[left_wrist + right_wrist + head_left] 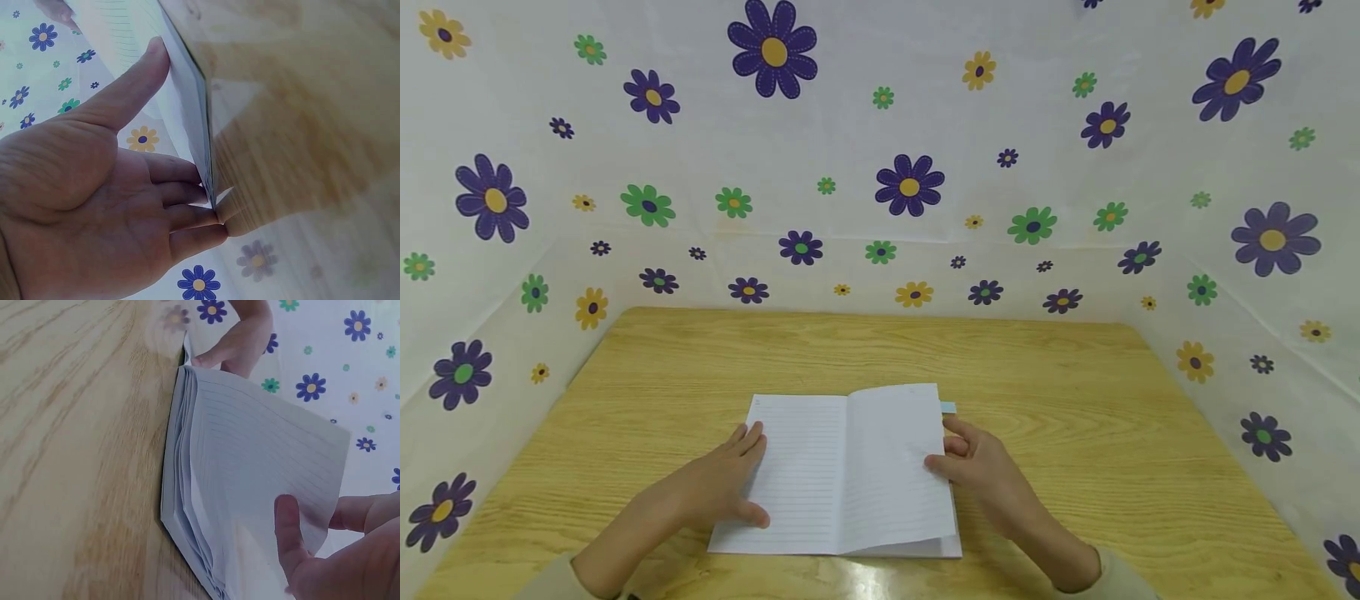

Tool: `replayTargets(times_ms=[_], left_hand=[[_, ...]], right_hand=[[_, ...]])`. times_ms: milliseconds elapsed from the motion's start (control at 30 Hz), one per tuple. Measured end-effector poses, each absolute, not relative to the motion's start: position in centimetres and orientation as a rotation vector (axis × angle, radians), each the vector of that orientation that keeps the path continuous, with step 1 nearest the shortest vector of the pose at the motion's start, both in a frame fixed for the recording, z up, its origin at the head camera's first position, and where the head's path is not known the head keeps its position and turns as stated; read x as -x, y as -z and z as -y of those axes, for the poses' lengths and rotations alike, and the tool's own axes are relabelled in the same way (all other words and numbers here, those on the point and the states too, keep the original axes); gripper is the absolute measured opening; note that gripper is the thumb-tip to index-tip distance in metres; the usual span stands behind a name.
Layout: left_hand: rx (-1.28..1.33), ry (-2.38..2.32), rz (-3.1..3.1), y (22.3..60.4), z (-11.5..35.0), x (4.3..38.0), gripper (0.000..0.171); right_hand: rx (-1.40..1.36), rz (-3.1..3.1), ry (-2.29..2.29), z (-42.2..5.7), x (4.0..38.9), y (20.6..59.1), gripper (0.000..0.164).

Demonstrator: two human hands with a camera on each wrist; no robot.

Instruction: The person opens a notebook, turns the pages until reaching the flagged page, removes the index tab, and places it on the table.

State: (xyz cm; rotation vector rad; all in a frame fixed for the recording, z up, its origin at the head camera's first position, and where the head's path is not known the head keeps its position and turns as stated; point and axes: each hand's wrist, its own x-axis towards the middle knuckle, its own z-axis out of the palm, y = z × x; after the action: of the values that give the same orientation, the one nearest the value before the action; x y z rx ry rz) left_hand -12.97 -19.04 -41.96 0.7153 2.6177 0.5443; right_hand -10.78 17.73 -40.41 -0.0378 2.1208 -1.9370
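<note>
A lined notebook (797, 475) lies spread on the table. My left hand (722, 479) rests at its left edge, thumb and fingers extended over the left page. The left wrist view shows that thumb (140, 78) straight on the paper and the fingertips by the notebook's edge. On the other side, my right hand (988, 475) pinches a lifted right-hand page (891, 467) by its outer edge. In the right wrist view the thumb (289, 525) lies on one face of this page, with fingers behind it. A light blue tab (948, 407) sticks out beyond the page's right edge.
The notebook lies near the front of a wooden table (880, 350). White cloth (850, 133) printed with purple, green and yellow flowers stands behind the table and along both sides. More stacked pages (187, 456) lie beneath the raised page.
</note>
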Motion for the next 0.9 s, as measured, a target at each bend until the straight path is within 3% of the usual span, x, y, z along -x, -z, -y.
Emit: replayTargets(times_ms=[533,900], left_hand=[[-0.726,-0.540,-2.618,41.86,19.11,12.87,0.112],[-0.745,-0.526,-2.624,42.04,19.21,12.97,0.112]], right_hand=[[0.049,-2.057,1.960,-17.73,10.96,40.05,0.052],[0.164,-1.974,2.039,-17.20,11.17,40.35,0.046]])
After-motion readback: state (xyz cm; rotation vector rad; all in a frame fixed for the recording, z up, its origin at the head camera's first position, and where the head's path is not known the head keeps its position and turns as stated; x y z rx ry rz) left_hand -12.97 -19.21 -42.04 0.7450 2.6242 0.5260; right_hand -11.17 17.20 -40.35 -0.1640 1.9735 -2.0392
